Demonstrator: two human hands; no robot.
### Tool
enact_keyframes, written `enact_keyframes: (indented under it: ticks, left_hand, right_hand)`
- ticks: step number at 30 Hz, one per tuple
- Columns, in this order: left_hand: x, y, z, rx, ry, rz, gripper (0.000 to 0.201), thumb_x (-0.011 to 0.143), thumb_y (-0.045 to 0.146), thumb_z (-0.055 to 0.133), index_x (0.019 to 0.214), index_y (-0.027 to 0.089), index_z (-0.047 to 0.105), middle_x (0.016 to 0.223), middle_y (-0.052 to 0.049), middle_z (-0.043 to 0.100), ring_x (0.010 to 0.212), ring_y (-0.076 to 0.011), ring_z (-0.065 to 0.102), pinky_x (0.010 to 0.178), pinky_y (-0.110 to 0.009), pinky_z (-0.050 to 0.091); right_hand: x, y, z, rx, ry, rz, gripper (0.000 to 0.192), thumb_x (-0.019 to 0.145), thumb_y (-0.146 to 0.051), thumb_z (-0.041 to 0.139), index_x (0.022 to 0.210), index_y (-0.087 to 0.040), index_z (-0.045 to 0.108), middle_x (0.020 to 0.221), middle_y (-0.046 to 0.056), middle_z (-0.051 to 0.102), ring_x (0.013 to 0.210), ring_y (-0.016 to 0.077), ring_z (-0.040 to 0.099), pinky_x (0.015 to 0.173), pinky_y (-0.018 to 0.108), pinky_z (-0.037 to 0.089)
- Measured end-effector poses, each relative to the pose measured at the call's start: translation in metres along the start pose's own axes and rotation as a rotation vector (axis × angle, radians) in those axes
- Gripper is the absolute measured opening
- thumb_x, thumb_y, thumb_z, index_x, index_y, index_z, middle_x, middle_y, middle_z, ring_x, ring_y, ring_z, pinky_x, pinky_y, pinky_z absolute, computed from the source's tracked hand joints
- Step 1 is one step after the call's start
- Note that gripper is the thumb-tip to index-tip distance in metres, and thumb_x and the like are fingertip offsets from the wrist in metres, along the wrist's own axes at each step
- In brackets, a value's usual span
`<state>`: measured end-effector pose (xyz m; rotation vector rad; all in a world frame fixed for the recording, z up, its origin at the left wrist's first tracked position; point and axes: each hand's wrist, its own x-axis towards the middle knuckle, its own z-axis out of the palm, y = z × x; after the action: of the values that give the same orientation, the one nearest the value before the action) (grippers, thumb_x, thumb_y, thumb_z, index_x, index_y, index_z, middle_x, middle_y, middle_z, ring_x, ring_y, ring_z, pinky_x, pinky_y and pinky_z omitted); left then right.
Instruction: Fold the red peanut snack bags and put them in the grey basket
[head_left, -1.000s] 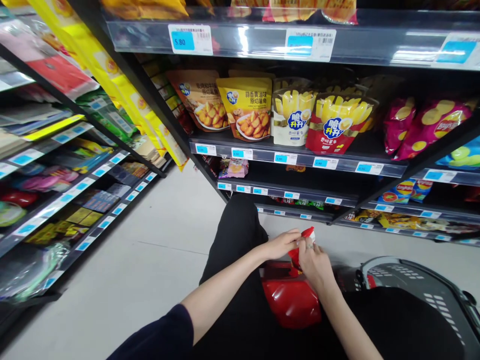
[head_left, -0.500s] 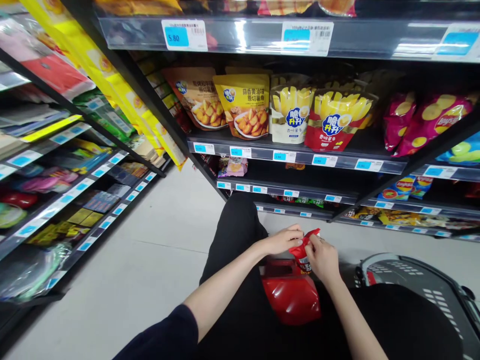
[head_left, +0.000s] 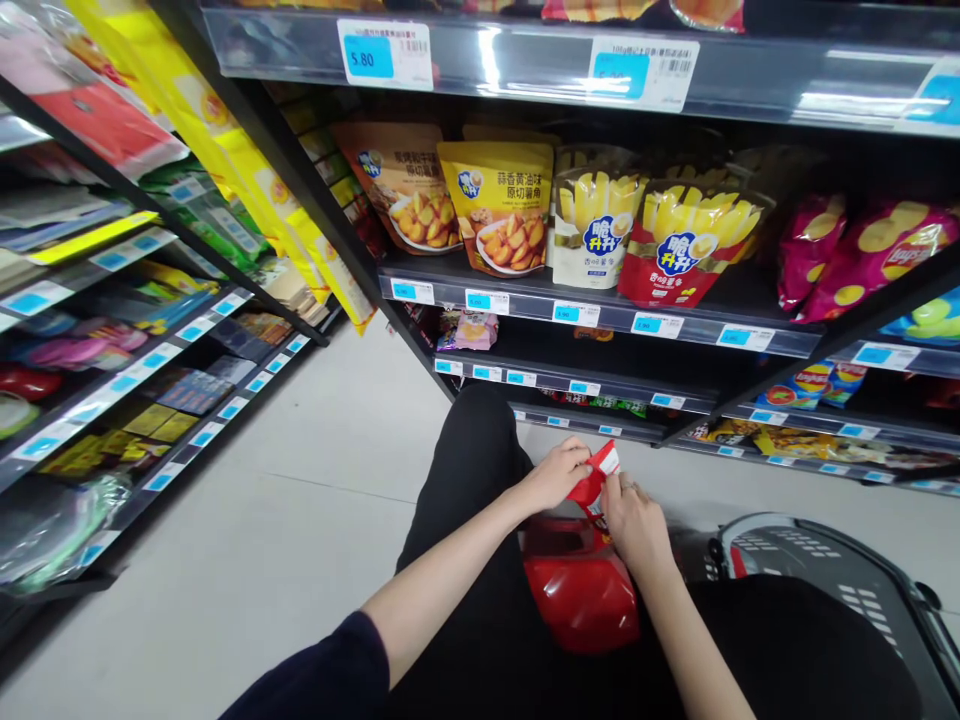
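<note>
I hold a small red snack packet low in front of me, over my black-trousered legs. My left hand pinches its left edge and my right hand grips its right side; a ring shows on a right finger. Just below the packet lies a shiny red bag, partly hidden by my right forearm. Whether the packet touches the red bag I cannot tell.
A grey shopping basket sits on the floor at the lower right. Ahead, black shelves carry yellow, white and red chip bags with blue price tags. More shelving runs along the left, with pale floor between.
Both hands stayed on the red packet, lifting it slightly and turning it. The view drifted a little; nothing else moved.
</note>
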<state>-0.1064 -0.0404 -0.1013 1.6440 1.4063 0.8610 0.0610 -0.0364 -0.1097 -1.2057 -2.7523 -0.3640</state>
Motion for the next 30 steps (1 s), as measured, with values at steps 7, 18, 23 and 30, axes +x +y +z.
enact_keyframes:
  ticks: [7, 18, 23, 30]
  left_hand:
    - [0.005, -0.009, 0.001, -0.156, 0.063, -0.019, 0.019, 0.077, 0.014, 0.044, 0.059, 0.016, 0.046, 0.08, 0.0, 0.046, 0.075, -0.0134, 0.049, 0.076, -0.027, 0.038]
    - [0.0, 0.007, -0.02, -0.269, 0.126, 0.026, 0.016, 0.074, 0.017, 0.046, 0.059, 0.015, 0.049, 0.078, -0.002, 0.046, 0.079, -0.0166, 0.046, 0.075, -0.028, 0.036]
    - [-0.007, 0.011, -0.024, -0.301, 0.127, 0.049, 0.015, 0.074, 0.019, 0.047, 0.059, 0.015, 0.05, 0.079, -0.002, 0.046, 0.078, -0.0165, 0.046, 0.074, -0.028, 0.036]
    - [-0.009, 0.014, -0.024, -0.305, 0.089, 0.038, 0.014, 0.073, 0.021, 0.049, 0.062, 0.015, 0.053, 0.077, -0.002, 0.047, 0.077, -0.0166, 0.047, 0.075, -0.028, 0.038]
  right_hand:
    - [0.001, 0.004, 0.003, -0.034, -0.118, 0.036, 0.008, 0.084, -0.01, 0.042, 0.08, -0.017, 0.046, 0.077, 0.006, 0.055, 0.063, 0.0162, 0.058, 0.047, 0.022, 0.037]
    - [0.0, 0.047, 0.004, 0.2, 0.002, 0.14, 0.028, 0.082, -0.015, 0.041, 0.109, -0.014, 0.044, 0.112, 0.016, 0.052, 0.098, 0.026, 0.055, 0.066, 0.031, 0.051]
    - [0.003, 0.054, 0.019, 0.442, -0.074, 0.1, 0.047, 0.077, -0.011, 0.039, 0.124, -0.013, 0.032, 0.125, 0.018, 0.045, 0.096, 0.0228, 0.057, 0.072, 0.032, 0.051]
    - [0.006, 0.062, 0.007, 0.521, -0.099, -0.045, 0.043, 0.072, -0.004, 0.042, 0.114, -0.012, 0.043, 0.108, 0.013, 0.05, 0.099, 0.0228, 0.049, 0.087, 0.038, 0.042]
